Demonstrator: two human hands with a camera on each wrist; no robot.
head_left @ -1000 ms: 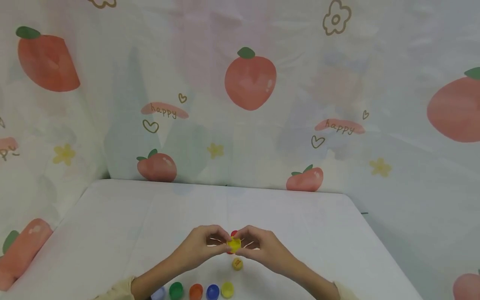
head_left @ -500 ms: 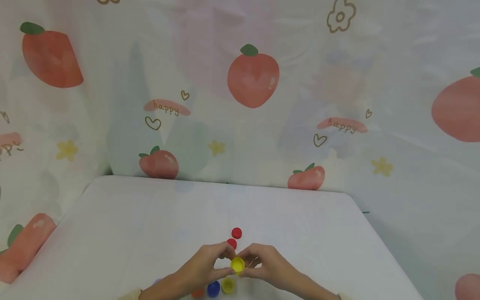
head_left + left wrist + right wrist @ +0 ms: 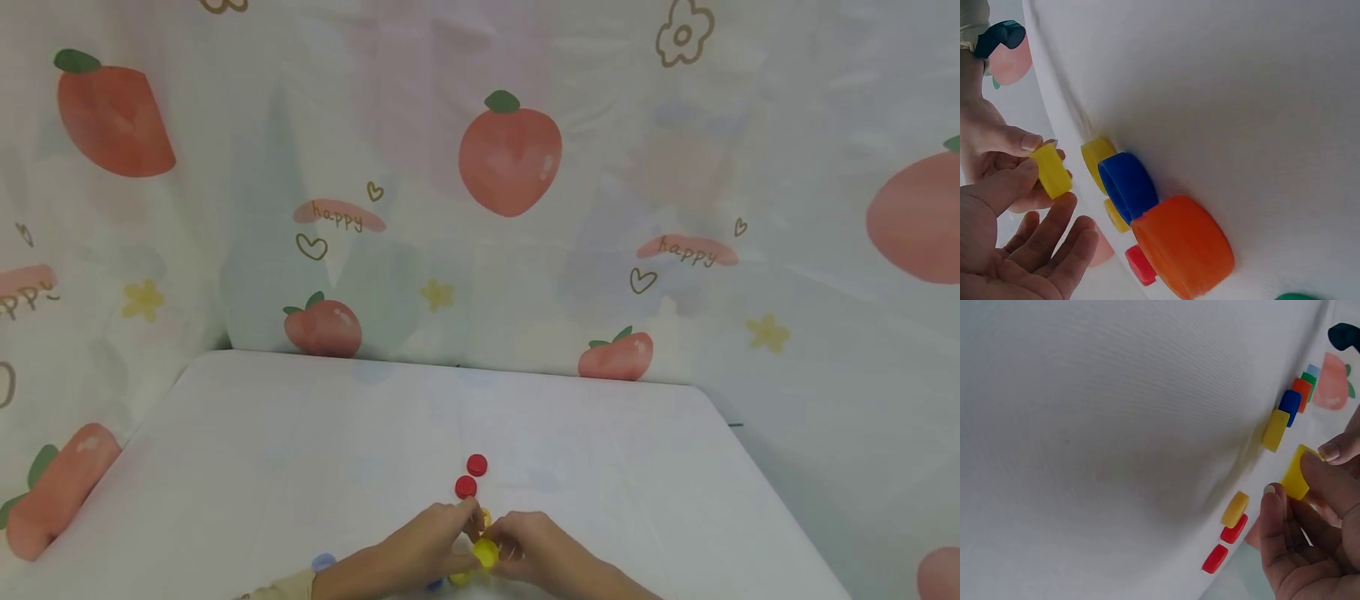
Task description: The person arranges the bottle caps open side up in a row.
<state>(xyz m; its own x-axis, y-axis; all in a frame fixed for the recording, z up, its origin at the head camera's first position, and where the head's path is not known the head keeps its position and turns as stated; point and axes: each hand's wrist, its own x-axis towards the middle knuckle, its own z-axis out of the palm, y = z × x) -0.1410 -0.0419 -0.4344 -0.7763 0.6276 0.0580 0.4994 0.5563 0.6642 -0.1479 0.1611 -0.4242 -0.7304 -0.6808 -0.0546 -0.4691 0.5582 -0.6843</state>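
Note:
In the head view, a small round yellow cup is held between both hands above the near part of the table. My left hand pinches its left side, thumb against the wall in the left wrist view. From the other side my right hand grips the same cup with thumb and fingers, as the right wrist view shows too. Just behind the hands lies a yellow disc, partly covered by fingers in the head view. Two red discs lie beyond it.
A row of open cups stands near the front: yellow, blue, orange, green and pale blue. My left arm hides part of this row in the head view. A printed cloth wall rises behind the white table.
Both hands have come down and nearer with the yellow cup, shifting slightly right. The red discs are now uncovered, while the green and orange cups have gone behind the left arm.

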